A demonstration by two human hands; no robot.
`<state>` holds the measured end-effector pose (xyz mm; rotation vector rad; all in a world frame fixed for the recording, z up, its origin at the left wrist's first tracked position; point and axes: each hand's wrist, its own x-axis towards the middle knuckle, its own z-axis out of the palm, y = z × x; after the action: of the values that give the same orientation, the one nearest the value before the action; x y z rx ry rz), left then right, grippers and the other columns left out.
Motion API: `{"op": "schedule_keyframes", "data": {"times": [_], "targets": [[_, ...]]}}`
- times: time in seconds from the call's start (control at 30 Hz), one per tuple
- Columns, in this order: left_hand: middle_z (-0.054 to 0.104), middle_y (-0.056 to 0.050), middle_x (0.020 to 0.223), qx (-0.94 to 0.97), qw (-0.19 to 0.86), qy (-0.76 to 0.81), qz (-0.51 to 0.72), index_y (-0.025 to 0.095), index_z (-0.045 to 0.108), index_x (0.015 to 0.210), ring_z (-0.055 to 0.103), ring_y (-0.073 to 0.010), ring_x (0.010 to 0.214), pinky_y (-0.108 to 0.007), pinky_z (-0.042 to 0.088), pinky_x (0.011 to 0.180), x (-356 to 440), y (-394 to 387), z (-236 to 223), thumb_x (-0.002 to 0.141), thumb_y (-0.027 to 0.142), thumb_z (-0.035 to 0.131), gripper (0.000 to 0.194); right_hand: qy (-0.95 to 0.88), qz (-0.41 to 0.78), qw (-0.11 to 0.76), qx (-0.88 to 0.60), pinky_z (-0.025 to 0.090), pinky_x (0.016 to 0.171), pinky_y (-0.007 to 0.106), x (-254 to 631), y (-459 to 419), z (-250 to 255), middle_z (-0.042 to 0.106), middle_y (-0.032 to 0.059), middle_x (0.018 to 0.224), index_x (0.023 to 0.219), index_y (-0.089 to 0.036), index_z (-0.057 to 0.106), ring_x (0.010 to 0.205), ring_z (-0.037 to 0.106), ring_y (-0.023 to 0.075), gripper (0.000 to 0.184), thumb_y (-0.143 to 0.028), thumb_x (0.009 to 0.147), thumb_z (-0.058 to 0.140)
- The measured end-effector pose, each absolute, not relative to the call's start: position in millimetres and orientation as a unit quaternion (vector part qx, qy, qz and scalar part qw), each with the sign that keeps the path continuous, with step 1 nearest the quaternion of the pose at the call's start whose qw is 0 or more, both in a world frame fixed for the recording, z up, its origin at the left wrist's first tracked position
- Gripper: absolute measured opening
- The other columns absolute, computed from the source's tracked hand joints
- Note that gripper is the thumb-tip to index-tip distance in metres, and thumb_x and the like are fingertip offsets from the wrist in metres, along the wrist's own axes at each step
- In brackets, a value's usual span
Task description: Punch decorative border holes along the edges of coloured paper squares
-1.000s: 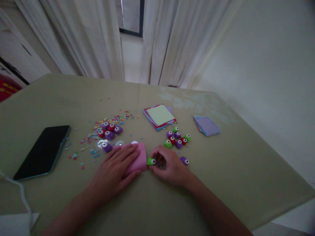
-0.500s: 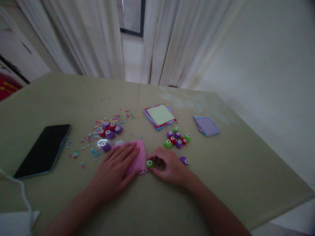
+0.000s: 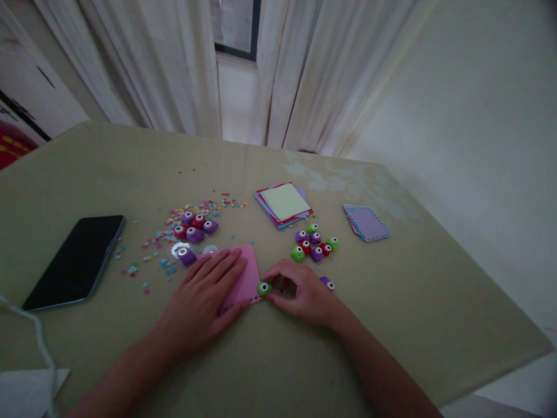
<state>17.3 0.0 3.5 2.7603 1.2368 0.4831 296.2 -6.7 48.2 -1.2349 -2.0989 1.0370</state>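
My left hand lies flat with fingers stretched over a square of pink paper, pressing it on the table. Small punched holes run along the paper's near edge. Between the thumb and fingers of my right hand is a small green craft punch, set at the paper's near right corner. A purple punch sits just beyond my left fingertips. Another purple punch lies by my right knuckles, partly hidden.
Purple and red punches stand among scattered confetti. More punches cluster beyond my right hand. Behind are a stack of coloured paper and edge-punched sheets. A black tablet and a white cable lie left.
The green punch has shifted very slightly left against the paper's corner, still in my right hand. My left hand stays flat on the paper. The view has tilted a little.
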Motion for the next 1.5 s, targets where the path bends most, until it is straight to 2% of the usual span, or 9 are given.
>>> {"op": "schedule_keyframes", "data": {"times": [0.43, 1.03, 1.5], "targets": [[0.041, -0.008, 0.175, 0.899, 0.045, 0.404, 0.161, 0.024, 0.038, 0.169, 0.041, -0.0325, 0.159, -0.051, 0.024, 0.131, 18.0, -1.0, 4.6, 0.106, 0.064, 0.055, 0.077, -0.775, 0.385, 0.238, -0.441, 0.053, 0.079, 0.03, 295.6, -6.5, 49.4, 0.077, 0.0043, 0.104, 0.116, -0.022, 0.077, 0.086, 0.068, 0.0184, 0.025, -0.016, 0.091, 0.078], [0.041, -0.009, 0.175, 0.896, 0.066, 0.41, 0.157, 0.024, 0.037, 0.171, 0.039, -0.0336, 0.16, -0.054, 0.026, 0.132, 21.0, -1.3, 7.6, 0.106, 0.063, 0.054, 0.077, -0.777, 0.405, 0.251, -0.412, 0.056, 0.086, 0.032, 297.2, -4.3, 50.0, 0.078, 0.0057, 0.111, 0.116, -0.023, 0.078, 0.097, 0.07, 0.0197, 0.021, -0.021, 0.095, 0.078], [0.039, -0.009, 0.175, 0.897, 0.062, 0.409, 0.152, 0.024, 0.037, 0.17, 0.039, -0.0327, 0.161, -0.052, 0.023, 0.133, 20.4, -2.0, 8.2, 0.107, 0.063, 0.053, 0.076, -0.776, 0.403, 0.246, -0.419, 0.056, 0.085, 0.033, 297.1, -4.2, 49.7, 0.078, 0.0056, 0.109, 0.116, -0.024, 0.078, 0.096, 0.07, 0.0203, 0.019, -0.025, 0.096, 0.078]]}}
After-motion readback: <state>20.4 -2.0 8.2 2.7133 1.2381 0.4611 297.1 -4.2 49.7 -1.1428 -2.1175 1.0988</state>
